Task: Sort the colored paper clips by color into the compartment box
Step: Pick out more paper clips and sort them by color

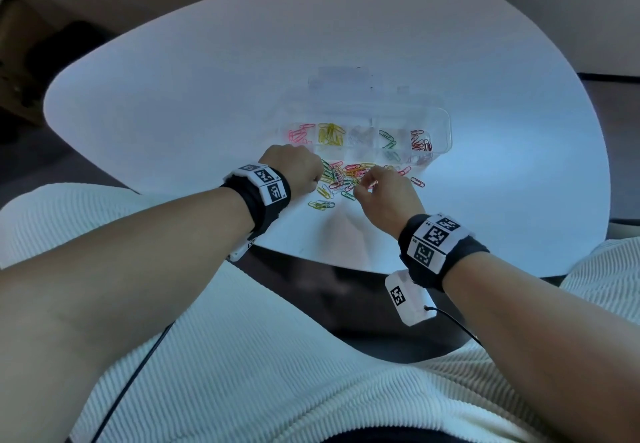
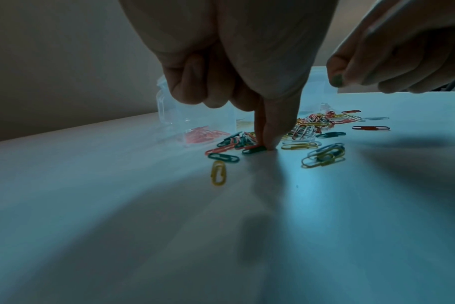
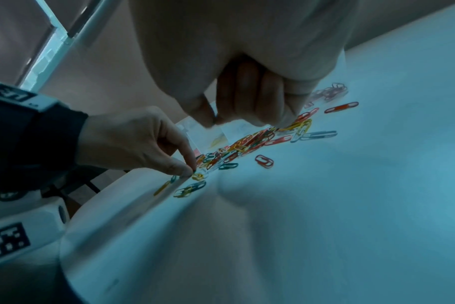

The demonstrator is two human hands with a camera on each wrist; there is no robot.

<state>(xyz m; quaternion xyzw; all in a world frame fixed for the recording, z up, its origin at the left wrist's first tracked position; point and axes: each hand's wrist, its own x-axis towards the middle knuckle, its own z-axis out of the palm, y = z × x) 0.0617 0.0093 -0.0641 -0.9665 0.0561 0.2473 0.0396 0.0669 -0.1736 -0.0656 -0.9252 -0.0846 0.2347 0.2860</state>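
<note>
White table (image 1: pixel 173 96); clear compartment box (image 1: pixel 443 123) at its middle, lid open behind it; cells left to right hold pink, yellow, clear/white, green, red clips; loose pile of mixed paper clips (image 1: pixel 349 175) just in front of the box, between it and the person.

Left hand (image 1: pixel 294 168) at the pile's left edge; in the left wrist view thumb and forefinger are pressed together down on a dark green clip (image 2: pixel 253 149) flat on the table, other fingers curled in; the clip's long axis runs sideways, leftward from the fingertips; green cell lies up-right of this hand, past the pile.

Right hand (image 1: pixel 384 193) hovers over the pile's right side, nearer the green cell; fingers bunched, thumb to forefinger; can't tell whether they hold a clip.
</note>
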